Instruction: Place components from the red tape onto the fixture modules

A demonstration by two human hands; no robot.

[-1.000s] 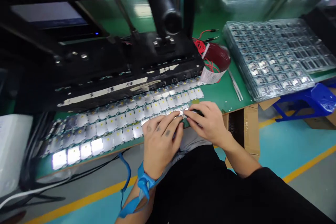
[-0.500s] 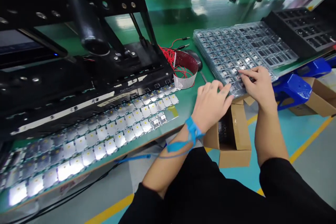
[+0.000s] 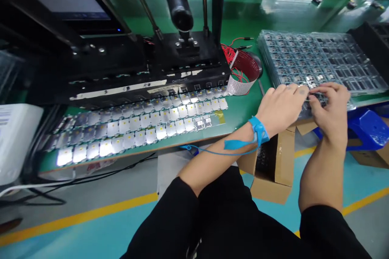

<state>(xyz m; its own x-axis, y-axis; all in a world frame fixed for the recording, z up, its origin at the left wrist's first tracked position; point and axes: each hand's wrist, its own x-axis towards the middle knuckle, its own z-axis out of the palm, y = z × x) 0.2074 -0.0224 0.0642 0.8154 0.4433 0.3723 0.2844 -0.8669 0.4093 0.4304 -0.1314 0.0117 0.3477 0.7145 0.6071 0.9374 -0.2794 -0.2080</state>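
My left hand [image 3: 282,105], with a blue wrist strap [image 3: 258,131] around its wrist, rests with its fingertips at the near edge of a stack of transparent plastic trays [image 3: 316,58] holding rows of small dark modules. My right hand [image 3: 330,107] curls over the tray's near corner, its thumb and fingers pinching a small module [image 3: 316,98], which they mostly hide. Rows of white-labelled modules [image 3: 136,125] lie on the green bench mat to the left, apart from both hands.
A black press fixture [image 3: 121,85] stands behind the module rows, with red wires and a ribbon coil [image 3: 240,79] beside it. A black tray [image 3: 372,44] sits at the far right. Below the bench edge are an open cardboard box [image 3: 273,166] and a blue stool [image 3: 367,129].
Both hands have moved right, from the module rows to the transparent tray stack. The view has swung with them, and my right hand now pinches at the tray's near corner.
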